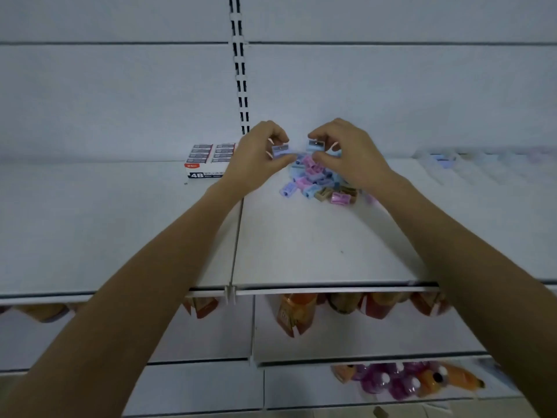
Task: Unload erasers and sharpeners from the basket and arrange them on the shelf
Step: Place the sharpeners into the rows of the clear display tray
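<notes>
Left hand: the left hand (259, 152), just above frame centre, pinches a lilac-blue sharpener (281, 150) between thumb and curled fingers.
Right hand: the right hand (346, 155), just beside it, pinches a blue sharpener (316, 145) the same way.
Sharpener pile: a loose heap of sharpeners (316, 184) in blue, pink, lilac and tan lies on the shelf (301, 251), below the hands and partly hidden by the right one.
Eraser box: the box of erasers (208, 161), marked 4B, sits left of centre; the left wrist covers its right edge.
Backing: a slotted upright (239, 70) runs down the top centre.
Lower shelves: orange packets (297, 312) at lower centre; purple and orange bottles (401, 381) at lower right.
Right edge: blurred clear items (452, 164), kind unclear.
</notes>
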Tool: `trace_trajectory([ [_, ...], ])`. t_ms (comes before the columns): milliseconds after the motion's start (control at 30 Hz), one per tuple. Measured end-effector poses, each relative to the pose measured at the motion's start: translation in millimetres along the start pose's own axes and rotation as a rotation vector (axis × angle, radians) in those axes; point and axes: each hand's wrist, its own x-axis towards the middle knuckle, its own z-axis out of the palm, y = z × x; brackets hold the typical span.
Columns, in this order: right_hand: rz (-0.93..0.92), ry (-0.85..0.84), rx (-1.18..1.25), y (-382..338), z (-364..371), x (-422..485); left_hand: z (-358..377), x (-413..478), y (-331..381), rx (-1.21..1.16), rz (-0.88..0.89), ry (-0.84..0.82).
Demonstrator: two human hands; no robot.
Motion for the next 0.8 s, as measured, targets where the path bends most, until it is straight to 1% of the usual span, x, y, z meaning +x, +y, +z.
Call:
trace_trajectory([
  [133, 0.016, -0.067, -0.059, 21.2, -33.1, -18.7, 9.9, 13.7, 19.4, 0.137, 0.077, -0.086],
  [267, -0.024, -0.073, -0.115, 51.1, -73.9, -41.7, 38.4, 33.9, 53.3, 0.213, 0.144, -0.086],
  [400, -0.054, -0.091, -0.174, 92.9, -116.5, -71.7, 84.5, 51.2, 96.2, 0.227, 0.198, -0.044],
  [533, -0.026, -0.060, -0.219, 143.8, -158.2, -106.6, 139.0, 66.0, 140.1, 0.216, 0.263, -0.108],
  [667, 0.037, -0.011, -0.195, 188.2, -187.9, -133.7, 185.4, 76.7, 171.0, 0.205, 0.262, -0.141],
  [800, 0.115, 0.021, -0.189, 216.6, -204.5, -139.8, 214.6, 83.2, 186.2, 0.191, 0.220, -0.233],
])
